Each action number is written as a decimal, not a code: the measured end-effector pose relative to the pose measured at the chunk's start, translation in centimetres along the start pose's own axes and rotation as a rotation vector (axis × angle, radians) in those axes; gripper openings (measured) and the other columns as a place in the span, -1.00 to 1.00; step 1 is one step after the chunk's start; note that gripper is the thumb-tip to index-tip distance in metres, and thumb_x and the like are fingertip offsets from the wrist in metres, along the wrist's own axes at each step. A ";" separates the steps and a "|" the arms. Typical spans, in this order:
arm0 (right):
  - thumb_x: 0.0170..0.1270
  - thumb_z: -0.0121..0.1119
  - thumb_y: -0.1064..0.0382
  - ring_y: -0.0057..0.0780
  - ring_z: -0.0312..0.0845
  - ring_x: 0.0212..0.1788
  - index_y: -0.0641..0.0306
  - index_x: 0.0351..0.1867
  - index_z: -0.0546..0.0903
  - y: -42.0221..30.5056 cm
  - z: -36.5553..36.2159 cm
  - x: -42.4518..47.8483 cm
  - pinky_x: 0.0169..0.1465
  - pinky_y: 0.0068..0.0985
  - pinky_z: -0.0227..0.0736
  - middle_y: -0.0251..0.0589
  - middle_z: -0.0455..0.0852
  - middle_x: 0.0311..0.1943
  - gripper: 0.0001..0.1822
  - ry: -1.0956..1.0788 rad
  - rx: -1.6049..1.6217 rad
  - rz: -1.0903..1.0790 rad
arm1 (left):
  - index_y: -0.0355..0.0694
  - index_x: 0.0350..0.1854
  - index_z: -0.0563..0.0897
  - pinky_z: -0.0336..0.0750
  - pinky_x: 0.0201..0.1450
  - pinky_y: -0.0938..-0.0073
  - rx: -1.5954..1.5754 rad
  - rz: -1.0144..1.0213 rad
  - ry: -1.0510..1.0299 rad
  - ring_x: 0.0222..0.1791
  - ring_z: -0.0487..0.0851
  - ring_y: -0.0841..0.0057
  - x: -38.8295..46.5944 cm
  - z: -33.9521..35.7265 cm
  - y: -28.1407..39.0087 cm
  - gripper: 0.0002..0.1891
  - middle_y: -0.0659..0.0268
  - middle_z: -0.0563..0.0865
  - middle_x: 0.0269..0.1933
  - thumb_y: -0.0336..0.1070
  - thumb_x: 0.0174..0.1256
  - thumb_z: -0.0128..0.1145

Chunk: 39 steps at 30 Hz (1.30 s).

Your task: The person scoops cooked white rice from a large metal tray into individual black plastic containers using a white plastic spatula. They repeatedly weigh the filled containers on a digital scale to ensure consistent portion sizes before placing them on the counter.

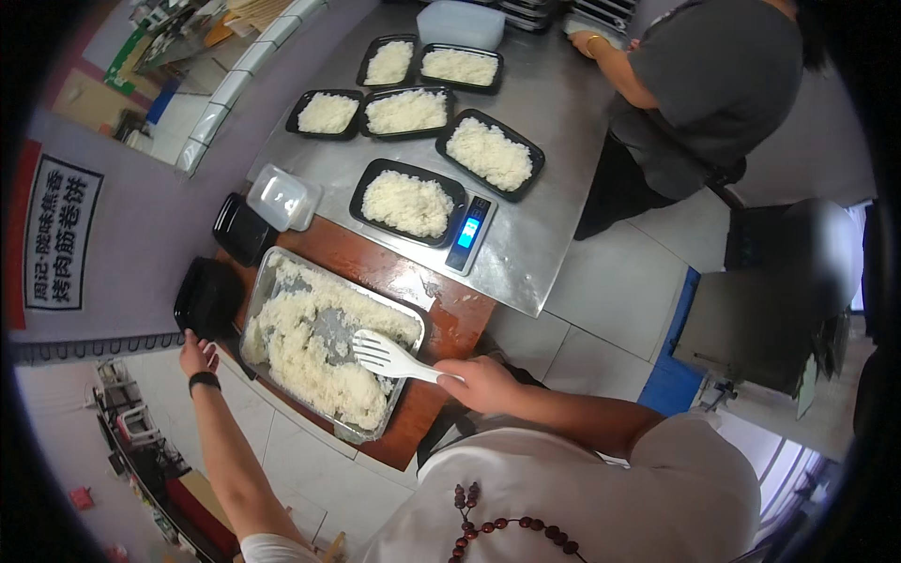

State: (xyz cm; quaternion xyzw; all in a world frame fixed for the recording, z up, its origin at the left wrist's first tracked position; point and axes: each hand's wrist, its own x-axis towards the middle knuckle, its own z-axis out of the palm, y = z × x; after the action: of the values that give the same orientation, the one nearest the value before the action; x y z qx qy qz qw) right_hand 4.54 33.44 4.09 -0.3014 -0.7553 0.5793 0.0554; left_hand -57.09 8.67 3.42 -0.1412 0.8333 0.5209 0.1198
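My right hand [481,384] grips the handle of a white slotted plastic spatula [383,354], its blade over the rice in a large metal tray [420,320]. My left hand [199,357] is at the near edge of a stack of black plastic containers [204,299]; whether its fingers hold the rim, I cannot tell. Cooked rice [317,366] lies unevenly in the tray, with bare metal showing in the middle. Beyond it, a black container filled with rice [407,204] rests on a digital kitchen scale [470,236] with a lit display.
Several rice-filled black containers [489,153] stand on the steel table [563,183]. Clear plastic containers [283,198] and another black container [243,229] sit at the left by the wall. A co-worker [718,91] stands at the table's far right, hand on a tray.
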 end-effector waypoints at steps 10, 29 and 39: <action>0.59 0.25 0.13 0.10 0.80 -0.19 0.13 0.26 0.73 -1.8 0.1 -3.4 -0.10 -0.11 0.64 0.06 0.84 -0.23 -0.68 0.021 -0.054 0.079 | 0.03 -0.47 0.57 0.34 -0.64 0.54 -0.219 -0.360 0.004 -0.66 0.58 0.63 6.6 6.4 -0.3 -0.69 0.51 0.68 -0.56 0.00 0.48 0.24; 0.67 0.11 0.00 0.20 0.81 -0.08 0.27 0.20 0.69 -1.1 2.6 1.7 0.02 0.01 0.64 0.15 0.85 -0.15 -0.60 -0.010 -0.115 -0.058 | 0.05 -0.47 0.56 0.22 -0.65 0.58 -0.332 -0.176 0.051 -0.70 0.44 0.66 3.4 5.6 3.6 -0.71 0.51 0.66 -0.55 -0.09 0.50 0.25; 0.70 0.06 0.06 -0.32 0.86 -0.37 0.42 0.13 0.67 3.8 -8.5 16.1 -0.39 -0.37 0.70 -0.06 0.85 -0.18 -0.60 0.458 0.273 0.350 | 0.10 -0.55 0.49 0.43 -0.45 0.52 -0.667 -0.007 -0.239 -0.56 0.52 0.64 -1.9 -2.0 8.1 -0.69 0.57 0.58 -0.56 -0.14 0.37 0.29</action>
State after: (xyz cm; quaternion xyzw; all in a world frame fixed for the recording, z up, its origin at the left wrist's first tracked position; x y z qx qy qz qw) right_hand -3.41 49.58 -0.86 -0.5390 -0.5752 0.5932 0.1634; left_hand -58.33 10.47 11.70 -0.1133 0.5971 0.7767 0.1655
